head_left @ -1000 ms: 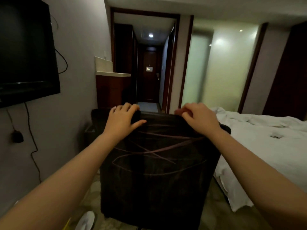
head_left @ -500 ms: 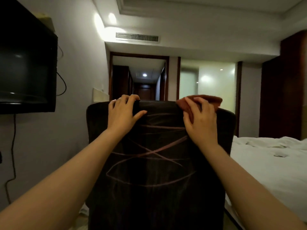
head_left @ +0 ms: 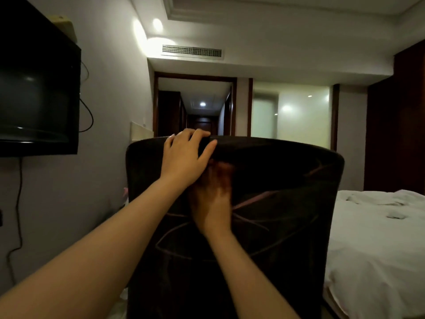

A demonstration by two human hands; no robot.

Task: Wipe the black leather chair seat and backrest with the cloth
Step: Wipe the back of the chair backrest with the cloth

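Note:
The black leather chair (head_left: 287, 203) stands right in front of me with the rear of its backrest facing me; faint curved lines mark the leather. My left hand (head_left: 186, 157) grips the top edge of the backrest, fingers curled over it and thumb on the rear side. My right hand (head_left: 211, 203) is lower, just below the left, blurred by motion. It holds a reddish-brown cloth (head_left: 222, 170) against the rear of the backrest; only a bit of the cloth shows around the fingertips. The seat is hidden behind the backrest.
A black wall-mounted TV (head_left: 34, 100) with hanging cables is on the left. A bed with rumpled white sheets (head_left: 377, 238) lies close on the right. Beyond the chair a doorway (head_left: 197, 107) opens into a dark corridor, and dark wood panels line the right wall.
My right hand has slid with the cloth from the right part of the top edge down and left onto the rear of the backrest. My left hand kept its grip. The view tilted upward.

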